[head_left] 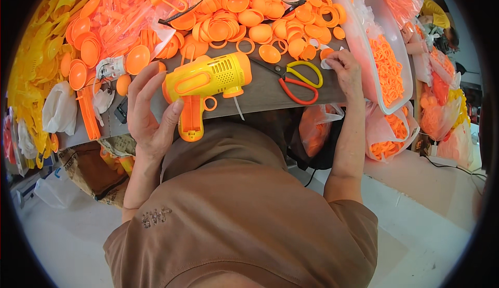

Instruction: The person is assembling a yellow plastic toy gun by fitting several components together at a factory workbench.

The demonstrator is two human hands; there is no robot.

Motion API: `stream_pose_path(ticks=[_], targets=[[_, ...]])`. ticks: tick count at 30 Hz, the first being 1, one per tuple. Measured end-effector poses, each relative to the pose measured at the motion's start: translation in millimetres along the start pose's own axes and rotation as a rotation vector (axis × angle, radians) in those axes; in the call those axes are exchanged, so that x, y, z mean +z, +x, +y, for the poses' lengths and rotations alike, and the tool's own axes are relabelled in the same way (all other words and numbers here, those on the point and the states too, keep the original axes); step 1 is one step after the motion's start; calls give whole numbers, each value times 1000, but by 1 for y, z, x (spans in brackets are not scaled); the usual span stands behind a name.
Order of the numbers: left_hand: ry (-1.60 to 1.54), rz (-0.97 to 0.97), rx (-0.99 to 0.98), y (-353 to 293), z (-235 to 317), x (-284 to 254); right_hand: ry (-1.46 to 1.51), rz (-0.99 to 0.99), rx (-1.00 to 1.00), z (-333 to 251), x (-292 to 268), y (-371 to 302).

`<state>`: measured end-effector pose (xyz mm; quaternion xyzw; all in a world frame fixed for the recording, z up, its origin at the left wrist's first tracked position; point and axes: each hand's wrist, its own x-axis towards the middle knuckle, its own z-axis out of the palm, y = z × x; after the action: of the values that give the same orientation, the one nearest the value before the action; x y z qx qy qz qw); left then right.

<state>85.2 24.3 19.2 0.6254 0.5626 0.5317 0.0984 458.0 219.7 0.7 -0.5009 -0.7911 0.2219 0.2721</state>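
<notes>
This looks like a small plastic-toy workshop: loose orange cups (221,28) heap the tabletop (266,91) at 12 o'clock and yellow pieces (47,44) at 10, with a toy blaster (213,75) in those colours at 11. A tub (358,44) of orange rings (387,70) sits at 2, bagged parts (439,111) at 3.

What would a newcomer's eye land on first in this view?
Likely the yellow and orange toy gun, jutting over the near edge of the table beside the left hand. Next, the scissors with one red and one yellow handle, lying between gun and right hand. Behind both, a bright heap of orange cups.
</notes>
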Motion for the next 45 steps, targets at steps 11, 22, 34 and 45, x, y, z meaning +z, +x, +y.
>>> stream_pose_path(ticks=[11,22,34,45], targets=[[-77,-57,62,12,19,9,487,188,338,-46,-5,42],[-348,-176,-57,28,29,29,852,-42,318,-86,-1,50],[-1049,-259,-635,44,34,36,645,-146,-146,-221,74,4],[-924,-230,-739,33,26,9,809,-341,-56,-225,85,-6]])
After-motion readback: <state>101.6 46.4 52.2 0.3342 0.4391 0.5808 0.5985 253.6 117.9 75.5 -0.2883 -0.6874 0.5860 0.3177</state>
